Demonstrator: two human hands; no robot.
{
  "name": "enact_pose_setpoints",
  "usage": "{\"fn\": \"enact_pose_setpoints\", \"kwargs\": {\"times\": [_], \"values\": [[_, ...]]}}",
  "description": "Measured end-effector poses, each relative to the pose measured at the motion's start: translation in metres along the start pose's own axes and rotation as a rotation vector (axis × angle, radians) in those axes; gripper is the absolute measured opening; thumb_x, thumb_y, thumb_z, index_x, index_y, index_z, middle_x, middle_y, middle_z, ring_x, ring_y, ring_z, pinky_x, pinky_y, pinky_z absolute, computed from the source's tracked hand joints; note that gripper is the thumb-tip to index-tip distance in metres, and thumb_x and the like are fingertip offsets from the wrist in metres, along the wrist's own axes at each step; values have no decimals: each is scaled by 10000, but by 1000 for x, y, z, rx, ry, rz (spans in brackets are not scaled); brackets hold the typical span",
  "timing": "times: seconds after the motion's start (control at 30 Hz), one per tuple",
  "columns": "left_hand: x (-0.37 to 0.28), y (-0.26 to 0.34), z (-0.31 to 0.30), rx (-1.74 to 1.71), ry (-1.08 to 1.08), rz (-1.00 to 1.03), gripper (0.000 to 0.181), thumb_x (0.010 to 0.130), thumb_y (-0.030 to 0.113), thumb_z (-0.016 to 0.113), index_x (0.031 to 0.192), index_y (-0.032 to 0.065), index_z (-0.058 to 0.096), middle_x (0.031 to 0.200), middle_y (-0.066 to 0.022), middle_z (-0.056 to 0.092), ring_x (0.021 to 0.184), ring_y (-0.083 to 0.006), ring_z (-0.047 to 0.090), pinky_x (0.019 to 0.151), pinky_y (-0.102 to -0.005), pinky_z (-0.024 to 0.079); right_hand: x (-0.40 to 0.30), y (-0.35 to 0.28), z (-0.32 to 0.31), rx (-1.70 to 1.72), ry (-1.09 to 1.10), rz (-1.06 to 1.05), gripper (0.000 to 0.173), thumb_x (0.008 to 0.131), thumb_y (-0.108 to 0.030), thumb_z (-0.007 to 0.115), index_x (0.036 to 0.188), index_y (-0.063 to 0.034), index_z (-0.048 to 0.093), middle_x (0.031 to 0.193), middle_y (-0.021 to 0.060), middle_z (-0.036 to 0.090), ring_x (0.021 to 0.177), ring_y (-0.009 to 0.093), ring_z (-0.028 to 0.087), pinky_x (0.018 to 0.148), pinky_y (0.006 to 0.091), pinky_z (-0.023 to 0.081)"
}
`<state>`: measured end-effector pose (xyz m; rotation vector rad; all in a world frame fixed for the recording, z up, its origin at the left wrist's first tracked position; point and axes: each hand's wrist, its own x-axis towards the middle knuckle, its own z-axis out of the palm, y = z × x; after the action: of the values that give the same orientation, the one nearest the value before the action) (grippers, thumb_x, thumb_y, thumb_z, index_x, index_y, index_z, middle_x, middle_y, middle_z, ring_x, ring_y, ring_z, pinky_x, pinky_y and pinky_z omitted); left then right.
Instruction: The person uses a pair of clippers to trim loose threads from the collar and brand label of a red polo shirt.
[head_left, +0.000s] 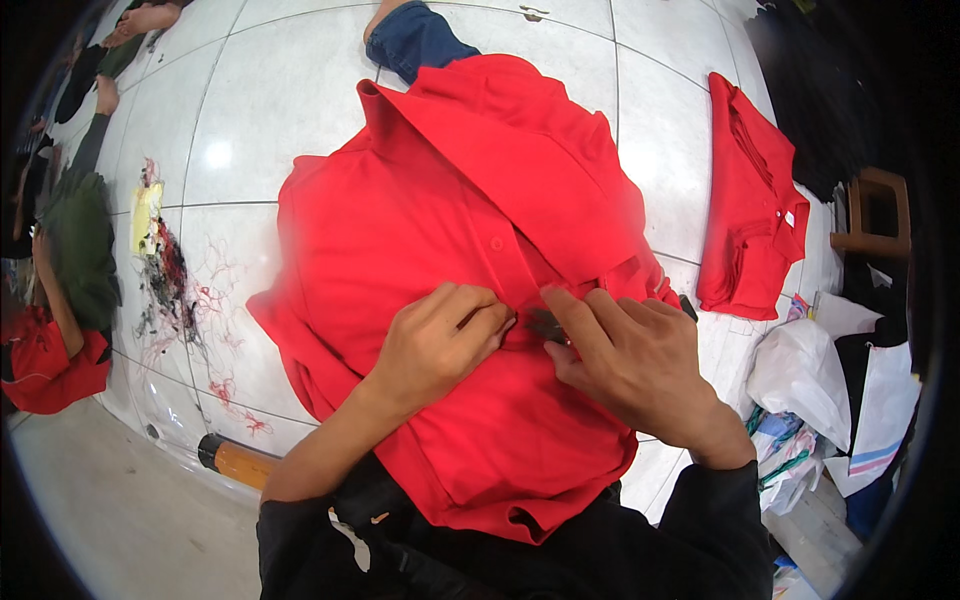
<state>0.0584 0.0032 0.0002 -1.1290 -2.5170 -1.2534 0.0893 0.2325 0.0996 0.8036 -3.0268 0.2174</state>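
A red collared shirt lies spread over my lap, its button placket running diagonally towards my hands. My left hand pinches the red fabric near the placket between thumb and fingers. Just to its right, my right hand holds a small dark metal tool, blurred and partly hidden by the fingers; its exact kind cannot be told. The tool's tip is close to the left fingertips, over the cloth. A button shows on the placket above the hands.
A folded red shirt lies on the tiled floor at right, near white plastic bags and a brown stool. Thread scraps are heaped at left beside a yellow piece. Another person sits at the far left.
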Motion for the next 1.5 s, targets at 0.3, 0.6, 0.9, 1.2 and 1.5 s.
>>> {"fn": "enact_pose_setpoints", "kwargs": {"times": [0.3,0.6,0.9,1.2,1.5], "values": [[2,2,-1,-11,-3,32,292,708,-2,825,979,24,720,962,-68,692,812,-239,675,644,-350,549,7,6,11,29,-17,-102,231,886,-211,744,801,-112,554,645,34,539,516,183,609,446,343,441],[-52,-37,-39,-381,760,-595,211,1089,238,552,1122,30,567,1033,-117,710,962,-194,680,833,-364,548,11,13,-1,293,90,157,304,849,-276,871,1022,-83,713,828,49,701,669,216,719,563,324,523],[-66,-88,-115,-693,1087,-876,404,1105,199,547,1465,17,517,1376,-191,642,1271,-286,654,1055,-391,549,53,28,16,470,36,134,409,884,-375,826,1042,-28,677,933,122,736,859,344,745,717,449,558],[92,-75,-24,143,-66,-635,417,964,372,784,1129,-8,740,1043,-192,767,913,-336,754,821,-419,590,73,64,44,1145,193,558,511,1008,-363,763,1315,38,689,1316,191,734,1314,299,664,1111,395,510],[116,-69,-16,149,-255,-686,492,914,339,762,1281,21,682,1107,-222,771,1019,-393,746,891,-467,577,71,65,58,1123,290,515,468,996,-348,773,1277,21,713,1284,170,751,1202,274,730,1050,382,543]]}}
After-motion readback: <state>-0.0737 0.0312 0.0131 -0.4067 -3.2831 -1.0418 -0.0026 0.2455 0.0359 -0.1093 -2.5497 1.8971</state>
